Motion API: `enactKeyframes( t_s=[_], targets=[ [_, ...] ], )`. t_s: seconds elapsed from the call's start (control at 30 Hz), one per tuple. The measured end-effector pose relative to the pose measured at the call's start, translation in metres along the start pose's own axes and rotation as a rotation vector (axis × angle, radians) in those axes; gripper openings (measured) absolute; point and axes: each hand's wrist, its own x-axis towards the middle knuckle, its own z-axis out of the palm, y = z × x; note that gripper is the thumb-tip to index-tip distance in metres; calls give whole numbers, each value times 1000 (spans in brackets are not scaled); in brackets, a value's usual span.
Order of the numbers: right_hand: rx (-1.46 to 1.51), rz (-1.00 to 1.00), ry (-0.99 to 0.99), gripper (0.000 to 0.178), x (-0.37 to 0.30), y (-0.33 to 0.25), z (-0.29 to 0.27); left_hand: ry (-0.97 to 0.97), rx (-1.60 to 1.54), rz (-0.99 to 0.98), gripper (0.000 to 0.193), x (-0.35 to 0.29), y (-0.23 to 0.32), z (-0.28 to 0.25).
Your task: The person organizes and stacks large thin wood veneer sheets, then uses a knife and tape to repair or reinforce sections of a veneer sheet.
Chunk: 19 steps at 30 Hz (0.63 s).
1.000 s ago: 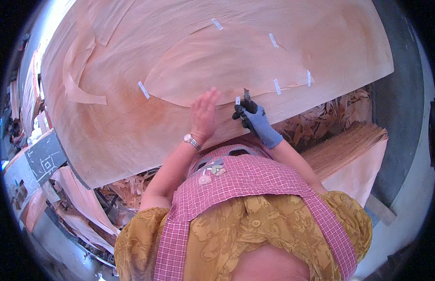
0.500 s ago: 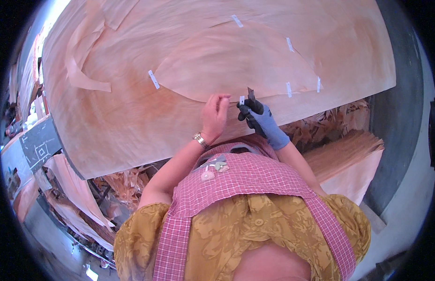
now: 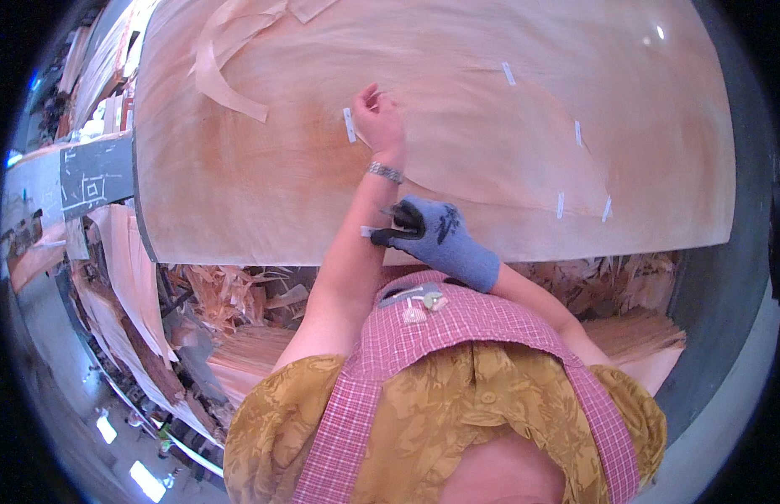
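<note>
On a large pinkish-tan wood veneer sheet (image 3: 272, 168) lies a rounded veneer patch (image 3: 491, 160), with short white tape strips (image 3: 561, 205) along its edge. My left hand (image 3: 380, 122), bare and with a watch at the wrist, is over the patch's left end, beside another tape strip (image 3: 350, 124). Its fingers are loosely bent and apart, with nothing visible in them. My right hand (image 3: 436, 235), in a blue and black glove, is closed on a small white tape piece (image 3: 369, 231) and a dark, thin blade-like tool (image 3: 394, 212), beside my left forearm.
Loose curled veneer strips (image 3: 218, 76) lie on the sheet's far left. Below its near edge are torn veneer scraps (image 3: 230, 298) and a stack of veneer (image 3: 634, 340). A dark board with chalk marks (image 3: 96, 181) stands at the left.
My left hand has moved away from me, up over the patch's left end, and its fingers have bent. My right hand has drawn back nearer my body, beside my left forearm, still holding the tape piece.
</note>
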Motion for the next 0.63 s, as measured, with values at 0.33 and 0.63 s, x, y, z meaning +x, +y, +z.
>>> enactKeyframes(
  t_s=[0.33,0.63],
  targets=[
    [-1174,169,869,29,-6,204,-205,181,1356,503,76,114,-70,-261],
    [-953,177,738,46,9,297,-342,103,1465,234,83,140,-57,-317]
  ],
)
